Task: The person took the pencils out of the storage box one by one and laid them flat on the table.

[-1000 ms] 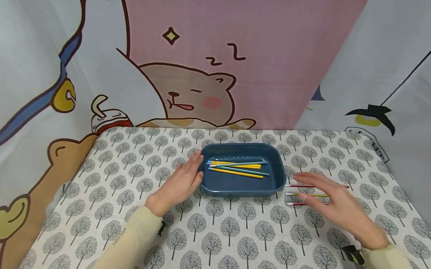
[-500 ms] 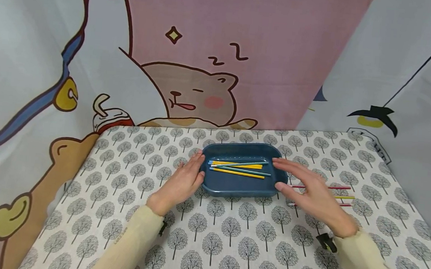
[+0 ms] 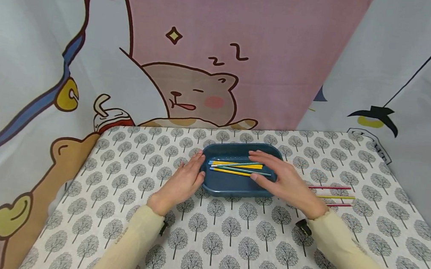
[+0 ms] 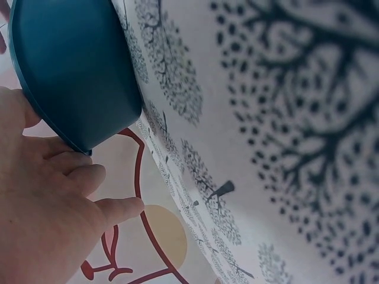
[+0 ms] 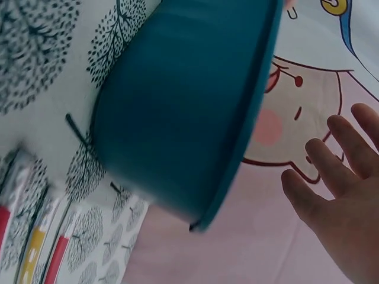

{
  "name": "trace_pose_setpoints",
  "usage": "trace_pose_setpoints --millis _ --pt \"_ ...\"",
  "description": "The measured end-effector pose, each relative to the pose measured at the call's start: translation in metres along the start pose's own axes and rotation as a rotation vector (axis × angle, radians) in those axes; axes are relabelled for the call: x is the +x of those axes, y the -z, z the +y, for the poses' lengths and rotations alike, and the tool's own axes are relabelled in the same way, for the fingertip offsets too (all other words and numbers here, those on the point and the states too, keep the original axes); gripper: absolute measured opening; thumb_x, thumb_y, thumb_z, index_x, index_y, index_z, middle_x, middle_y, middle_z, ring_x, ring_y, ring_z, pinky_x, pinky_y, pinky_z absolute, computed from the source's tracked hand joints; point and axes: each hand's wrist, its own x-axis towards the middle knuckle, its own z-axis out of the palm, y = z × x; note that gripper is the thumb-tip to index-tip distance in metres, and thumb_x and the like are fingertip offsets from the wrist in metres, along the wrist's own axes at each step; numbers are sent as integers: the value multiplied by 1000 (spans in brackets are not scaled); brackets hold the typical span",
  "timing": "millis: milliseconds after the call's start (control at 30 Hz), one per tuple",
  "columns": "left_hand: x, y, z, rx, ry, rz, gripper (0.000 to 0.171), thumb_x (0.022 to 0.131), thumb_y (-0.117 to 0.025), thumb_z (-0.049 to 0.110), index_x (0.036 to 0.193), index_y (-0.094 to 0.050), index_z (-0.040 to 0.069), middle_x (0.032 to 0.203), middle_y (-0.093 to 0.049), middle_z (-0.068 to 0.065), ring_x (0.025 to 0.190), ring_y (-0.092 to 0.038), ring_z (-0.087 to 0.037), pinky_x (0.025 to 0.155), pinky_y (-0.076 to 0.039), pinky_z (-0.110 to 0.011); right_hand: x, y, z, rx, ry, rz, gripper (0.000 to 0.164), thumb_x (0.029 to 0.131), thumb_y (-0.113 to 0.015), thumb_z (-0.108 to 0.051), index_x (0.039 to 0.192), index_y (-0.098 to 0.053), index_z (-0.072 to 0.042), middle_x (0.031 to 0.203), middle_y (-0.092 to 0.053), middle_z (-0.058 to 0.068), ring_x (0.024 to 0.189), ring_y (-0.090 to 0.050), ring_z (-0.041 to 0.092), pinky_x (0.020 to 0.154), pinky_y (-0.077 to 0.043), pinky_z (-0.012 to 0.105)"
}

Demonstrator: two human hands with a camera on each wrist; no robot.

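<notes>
A dark blue rectangular bin (image 3: 241, 193) stands on the tree-print cloth, holding several slim yellow pencils (image 3: 231, 172) with light blue ends and teal pencils (image 3: 241, 164). My left hand (image 3: 178, 184) rests against the bin's left end, its fingers fairly straight along the rim. Over the right half of the bin hovers my right hand (image 3: 286, 179), fingers spread with nothing held. It covers the right ends of some pencils. In the right wrist view, my right hand (image 5: 340, 183) is apart from the bin wall (image 5: 183, 112).
To the right of the bin lie three pencils side by side: a red one (image 3: 330, 187), a yellow one (image 3: 337, 197) and another red one (image 3: 342, 205), their left parts hidden by the right arm. A curtain (image 3: 284, 51) with cartoon animals hangs behind the table.
My right hand has moved left from above the loose red and yellow pencils to over the bin, its fingers still spread. The left hand stays at the bin's left end.
</notes>
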Motion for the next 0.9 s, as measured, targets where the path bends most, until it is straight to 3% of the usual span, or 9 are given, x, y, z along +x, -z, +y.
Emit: trace_pose_setpoints --millis 200,400,633,900 --pt "0 -1 0 0 -3 4 56 111 -41 24 160 -32 -2 170 -20 -17 154 -27 -36 120 -26 -65 16 -12 3 -49 17 -46 54 101 -68 -39 150 -57 -22 158 -48 10 143 -47 32 107 -47 59" --pt "0 -1 0 6 -10 12 57 111 -40 25 159 -33 -4 169 -23 -19 153 -28 -38 119 -27 -66 30 -20 6 -47 -9 -99 59 100 -69 -43 152 -54 -20 158 -48 5 148 -40 28 117 -38 55" --pt "1 -1 1 8 10 2 57 111 -42 24 160 -32 -2 170 -22 -18 154 -27 -36 119 -27 -65 45 -31 9 -69 -8 -141 65 98 -74 -37 154 -52 -14 158 -48 4 146 -44 26 116 -41 51" --pt "1 -1 0 -2 22 -16 57 111 -42 24 161 -31 0 171 -20 -15 155 -25 -32 121 -25 -63 59 -42 13 -85 -43 -167 66 95 -78 -34 152 -52 -14 155 -51 7 139 -51 28 112 -44 52"
